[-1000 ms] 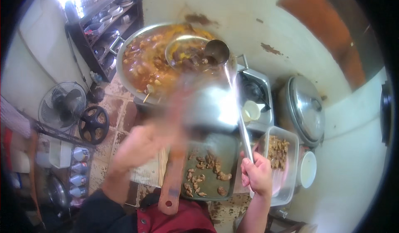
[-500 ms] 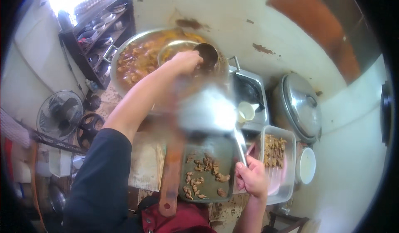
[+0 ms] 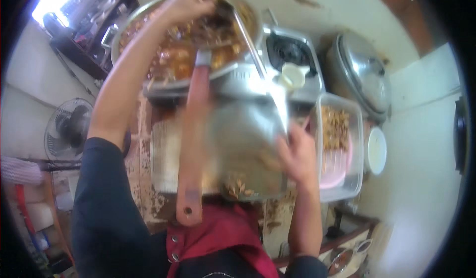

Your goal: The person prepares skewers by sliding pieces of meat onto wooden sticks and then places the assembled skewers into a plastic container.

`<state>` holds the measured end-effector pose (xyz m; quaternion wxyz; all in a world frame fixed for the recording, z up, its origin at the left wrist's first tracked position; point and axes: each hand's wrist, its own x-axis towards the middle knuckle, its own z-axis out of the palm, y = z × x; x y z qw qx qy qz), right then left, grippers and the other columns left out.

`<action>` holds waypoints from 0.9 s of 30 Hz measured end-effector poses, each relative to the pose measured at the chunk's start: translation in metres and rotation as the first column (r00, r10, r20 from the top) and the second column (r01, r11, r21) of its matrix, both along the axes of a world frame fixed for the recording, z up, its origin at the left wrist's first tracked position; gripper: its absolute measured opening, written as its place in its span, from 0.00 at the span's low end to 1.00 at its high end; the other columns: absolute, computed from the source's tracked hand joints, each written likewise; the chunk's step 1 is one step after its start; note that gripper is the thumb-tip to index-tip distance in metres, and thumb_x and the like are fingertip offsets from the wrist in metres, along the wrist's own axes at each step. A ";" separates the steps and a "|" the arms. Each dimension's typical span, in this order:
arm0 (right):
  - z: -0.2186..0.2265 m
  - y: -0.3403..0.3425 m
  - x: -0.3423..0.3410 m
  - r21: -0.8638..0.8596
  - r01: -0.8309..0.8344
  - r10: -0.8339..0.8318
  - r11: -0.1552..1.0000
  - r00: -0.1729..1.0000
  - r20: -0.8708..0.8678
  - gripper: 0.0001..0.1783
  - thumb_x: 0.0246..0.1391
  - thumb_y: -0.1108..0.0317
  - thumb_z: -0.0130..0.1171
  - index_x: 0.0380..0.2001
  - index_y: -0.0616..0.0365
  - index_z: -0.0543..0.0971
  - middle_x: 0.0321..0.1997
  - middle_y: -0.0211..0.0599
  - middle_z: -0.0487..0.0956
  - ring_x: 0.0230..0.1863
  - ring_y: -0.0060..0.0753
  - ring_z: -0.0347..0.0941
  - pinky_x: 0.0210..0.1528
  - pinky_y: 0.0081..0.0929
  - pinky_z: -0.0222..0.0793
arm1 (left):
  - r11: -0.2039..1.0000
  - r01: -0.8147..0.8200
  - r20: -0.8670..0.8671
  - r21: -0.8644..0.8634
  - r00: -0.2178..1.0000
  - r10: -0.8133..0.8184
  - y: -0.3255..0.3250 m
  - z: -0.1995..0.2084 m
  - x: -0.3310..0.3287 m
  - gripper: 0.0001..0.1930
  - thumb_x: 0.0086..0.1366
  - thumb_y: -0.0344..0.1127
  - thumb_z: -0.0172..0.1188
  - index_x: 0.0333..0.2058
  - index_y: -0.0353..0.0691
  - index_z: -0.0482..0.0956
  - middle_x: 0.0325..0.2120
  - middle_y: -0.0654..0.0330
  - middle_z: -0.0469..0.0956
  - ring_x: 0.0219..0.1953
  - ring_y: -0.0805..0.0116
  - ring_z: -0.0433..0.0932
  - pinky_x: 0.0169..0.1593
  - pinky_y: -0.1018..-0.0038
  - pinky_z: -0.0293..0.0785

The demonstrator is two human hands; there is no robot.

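Note:
My right hand (image 3: pixel 296 151) grips the long metal handle of a ladle (image 3: pixel 250 42). The handle slants up and left to its dark bowl over the large pot (image 3: pixel 115 50), which holds brown stew with chunks. My left hand (image 3: pixel 196 0) is curled beside the ladle's bowl, fingertips drawn together; what it holds, if anything, is hidden. A wooden-handled tool (image 3: pixel 191 144) stretches from the stew towards me, its head in the pot and partly hidden. Below lies a shallow tray (image 3: pixel 250 171), blurred, with small brown meat pieces (image 3: pixel 239 188).
On the right, a clear plastic container (image 3: pixel 358 179) holds skewered brown pieces. Beyond it stand a white bowl (image 3: pixel 377 150) and a big lidded pot (image 3: pixel 364 72). A pale cup (image 3: pixel 293 76) rests on the stove (image 3: pixel 317 75). A fan (image 3: pixel 67 129) is at the left.
The view has shifted, so the pot and tray sit differently in it. My left hand has moved left and stays near the ladle's bowl. The ladle now slants further left.

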<state>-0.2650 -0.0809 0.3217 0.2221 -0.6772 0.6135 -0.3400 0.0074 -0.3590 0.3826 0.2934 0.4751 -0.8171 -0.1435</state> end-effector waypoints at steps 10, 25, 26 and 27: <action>-0.018 -0.023 -0.003 0.020 0.054 -0.046 0.998 0.951 -0.306 0.12 0.51 0.64 0.54 0.32 0.64 0.73 0.33 0.55 0.78 0.35 0.61 0.74 0.40 0.49 0.69 | 0.754 -0.226 -0.663 0.617 0.368 0.652 0.311 -0.138 0.110 0.08 0.62 0.36 0.57 0.38 0.43 0.76 0.26 0.65 0.75 0.22 0.80 0.68 0.22 0.84 0.62; -0.076 0.143 -0.047 0.052 0.206 -0.213 0.977 0.939 0.271 0.13 0.54 0.65 0.54 0.34 0.67 0.76 0.31 0.49 0.78 0.32 0.38 0.75 0.38 0.31 0.69 | 0.833 -0.130 0.043 0.538 0.991 0.128 0.338 -0.284 -0.116 0.16 0.58 0.38 0.61 0.38 0.30 0.76 0.31 0.50 0.79 0.35 0.61 0.78 0.41 0.69 0.73; -0.094 0.167 -0.054 0.176 0.238 -0.279 0.955 0.923 0.267 0.12 0.54 0.67 0.54 0.34 0.67 0.76 0.30 0.47 0.78 0.31 0.34 0.75 0.37 0.29 0.69 | 0.848 -0.093 0.054 0.522 0.996 0.076 0.340 -0.281 -0.122 0.16 0.58 0.38 0.61 0.39 0.30 0.75 0.32 0.50 0.79 0.36 0.59 0.79 0.42 0.69 0.73; -0.112 0.187 -0.061 0.241 0.202 -0.250 0.949 0.949 0.192 0.11 0.53 0.68 0.55 0.35 0.67 0.76 0.30 0.45 0.79 0.31 0.32 0.75 0.36 0.30 0.70 | 0.834 -0.065 0.050 0.548 0.998 0.045 0.341 -0.278 -0.124 0.17 0.58 0.38 0.60 0.40 0.30 0.75 0.33 0.50 0.79 0.36 0.59 0.78 0.42 0.69 0.73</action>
